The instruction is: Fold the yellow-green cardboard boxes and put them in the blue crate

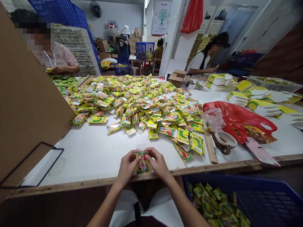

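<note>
Between my two hands, at the table's front edge, is a small yellow and green printed box with a pale flap raised at its top end. My left hand grips the box's left side, thumb on its front. On the other side my right hand holds it too, its thumb pressed near the top and fingers behind. What lies behind the box is hidden by it. Beyond my hands a big heap of similar small boxes spreads over the white table, several with white flaps sticking out.
A blue basket with similar boxes stands below the edge at right. A wooden strip, brown mug and red plastic bag lie rightward. Cardboard and a black wire frame stand left. Co-workers sit across and behind.
</note>
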The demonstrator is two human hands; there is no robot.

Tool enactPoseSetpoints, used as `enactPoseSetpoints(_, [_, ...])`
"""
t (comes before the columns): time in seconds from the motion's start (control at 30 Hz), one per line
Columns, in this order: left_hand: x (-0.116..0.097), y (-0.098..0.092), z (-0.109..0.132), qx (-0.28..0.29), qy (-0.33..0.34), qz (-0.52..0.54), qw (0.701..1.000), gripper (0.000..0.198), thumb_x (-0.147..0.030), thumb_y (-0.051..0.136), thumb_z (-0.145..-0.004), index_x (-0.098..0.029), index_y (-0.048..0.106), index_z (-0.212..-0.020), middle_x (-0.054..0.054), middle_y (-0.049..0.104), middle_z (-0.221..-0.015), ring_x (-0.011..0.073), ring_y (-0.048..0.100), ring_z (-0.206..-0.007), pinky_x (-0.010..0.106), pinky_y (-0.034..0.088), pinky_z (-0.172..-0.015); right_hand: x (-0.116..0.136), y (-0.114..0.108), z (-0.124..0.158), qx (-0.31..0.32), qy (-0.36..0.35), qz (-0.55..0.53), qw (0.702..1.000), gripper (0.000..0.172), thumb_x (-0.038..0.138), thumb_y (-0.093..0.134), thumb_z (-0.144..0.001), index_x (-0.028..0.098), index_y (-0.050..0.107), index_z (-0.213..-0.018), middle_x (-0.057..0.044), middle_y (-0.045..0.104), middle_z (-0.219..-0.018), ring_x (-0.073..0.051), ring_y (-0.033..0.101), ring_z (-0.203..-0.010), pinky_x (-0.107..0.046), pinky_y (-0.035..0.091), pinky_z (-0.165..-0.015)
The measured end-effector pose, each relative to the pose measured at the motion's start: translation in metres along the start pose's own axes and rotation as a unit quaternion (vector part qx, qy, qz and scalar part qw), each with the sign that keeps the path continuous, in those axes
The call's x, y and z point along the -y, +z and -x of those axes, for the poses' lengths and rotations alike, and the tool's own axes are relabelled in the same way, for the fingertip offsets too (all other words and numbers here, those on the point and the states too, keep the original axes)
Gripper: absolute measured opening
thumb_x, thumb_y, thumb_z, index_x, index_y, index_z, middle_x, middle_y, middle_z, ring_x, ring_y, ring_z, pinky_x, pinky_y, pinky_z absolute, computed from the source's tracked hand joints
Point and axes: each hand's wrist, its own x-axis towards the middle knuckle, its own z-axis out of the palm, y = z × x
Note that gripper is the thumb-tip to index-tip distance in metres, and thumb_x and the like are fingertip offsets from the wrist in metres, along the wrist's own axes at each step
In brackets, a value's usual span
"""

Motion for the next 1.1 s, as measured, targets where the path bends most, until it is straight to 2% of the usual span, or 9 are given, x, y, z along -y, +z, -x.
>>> enactPoseSetpoints(0.13, [-0.002,-0.002,-0.006,-0.030,0.023,-0.035,0.999,0.017,-0.029,0.059,-0.080,-0.017,0.066,-0.091,0.007,0.066,-0.101,0.0205,0.061,-0.098,0.032,0.048,-0.087,0.003,0.000,-0.008,-0.007,-0.020,0.050,0.999,0.014,0.027,0.053,-0.086,0.018,0.063,-0.081,-0.003,0.065,-0.081,-0.017,0.060,-0.078,-0.028,0.048,-0.074])
enactPoseSetpoints(0.2, [-0.002,-0.001,-0.009,-0.045,0.032,-0.017,0.998,0.019,-0.028,0.060,-0.080,-0.017,0.064,-0.094,0.007,0.066,-0.098,0.0198,0.061,-0.095,0.031,0.049,-0.085,0.004,0.001,-0.010,-0.035,-0.024,0.051,0.998,0.011,0.025,0.055,-0.085,0.018,0.063,-0.087,-0.004,0.065,-0.084,-0.017,0.060,-0.080,-0.028,0.048,-0.075])
enactPoseSetpoints(0.3, [-0.001,0.001,-0.010,-0.055,0.043,0.013,0.997,0.023,-0.027,0.060,-0.080,-0.018,0.059,-0.101,0.005,0.066,-0.093,0.0180,0.062,-0.089,0.031,0.050,-0.080,0.006,0.002,-0.009,-0.053,-0.029,0.035,0.998,0.018,0.024,0.054,-0.085,0.019,0.062,-0.101,-0.004,0.066,-0.090,-0.017,0.062,-0.083,-0.029,0.049,-0.077])
enactPoseSetpoints(0.47, [-0.006,0.005,-0.007,-0.041,0.041,-0.043,0.997,0.017,-0.031,0.059,-0.080,-0.016,0.064,-0.086,0.007,0.067,-0.092,0.0193,0.062,-0.090,0.031,0.049,-0.082,0.015,0.002,-0.006,-0.031,-0.056,0.048,0.997,0.015,0.027,0.056,-0.085,0.019,0.068,-0.082,-0.006,0.068,-0.087,-0.019,0.062,-0.085,-0.029,0.049,-0.076])
enactPoseSetpoints(0.63, [-0.009,0.008,-0.010,-0.083,0.010,-0.039,0.996,0.020,-0.033,0.062,-0.078,-0.016,0.064,-0.088,0.005,0.068,-0.085,0.0175,0.062,-0.080,0.027,0.050,-0.072,0.023,0.006,-0.012,-0.064,-0.020,0.068,0.995,0.014,0.027,0.057,-0.083,0.017,0.066,-0.079,-0.004,0.067,-0.076,-0.017,0.061,-0.071,-0.027,0.048,-0.067])
enactPoseSetpoints(0.77, [-0.010,0.009,-0.015,-0.093,-0.005,-0.029,0.995,0.020,-0.034,0.062,-0.077,-0.015,0.064,-0.083,0.003,0.067,-0.077,0.0163,0.062,-0.074,0.026,0.050,-0.068,0.024,0.007,-0.017,-0.060,0.000,0.076,0.995,0.016,0.028,0.055,-0.083,0.016,0.065,-0.076,-0.003,0.066,-0.071,-0.016,0.060,-0.067,-0.026,0.047,-0.064])
enactPoseSetpoints(0.87, [-0.007,0.008,-0.011,-0.063,-0.012,-0.023,0.998,0.020,-0.034,0.060,-0.079,-0.016,0.061,-0.086,0.003,0.066,-0.079,0.0167,0.062,-0.076,0.027,0.050,-0.070,0.019,0.005,-0.014,-0.035,0.007,0.068,0.997,0.016,0.028,0.055,-0.084,0.017,0.064,-0.078,-0.003,0.067,-0.074,-0.017,0.062,-0.070,-0.027,0.048,-0.067])
enactPoseSetpoints(1.0, [-0.003,0.005,-0.003,0.036,-0.023,-0.032,0.999,0.029,-0.027,0.061,-0.078,-0.020,0.051,-0.104,0.001,0.065,-0.087,0.0166,0.062,-0.079,0.028,0.049,-0.071,0.009,0.003,-0.004,0.006,0.026,0.024,0.999,0.012,0.023,0.057,-0.081,0.019,0.060,-0.091,-0.002,0.068,-0.083,-0.017,0.064,-0.075,-0.027,0.049,-0.069])
enactPoseSetpoints(1.1, [-0.002,0.006,0.001,0.046,-0.015,-0.067,0.997,0.032,-0.021,0.060,-0.076,-0.022,0.046,-0.106,0.000,0.063,-0.086,0.0170,0.061,-0.079,0.028,0.048,-0.071,0.005,0.004,0.001,0.004,0.026,0.031,0.999,0.015,0.020,0.055,-0.080,0.020,0.057,-0.095,-0.001,0.067,-0.084,-0.017,0.064,-0.077,-0.028,0.049,-0.072])
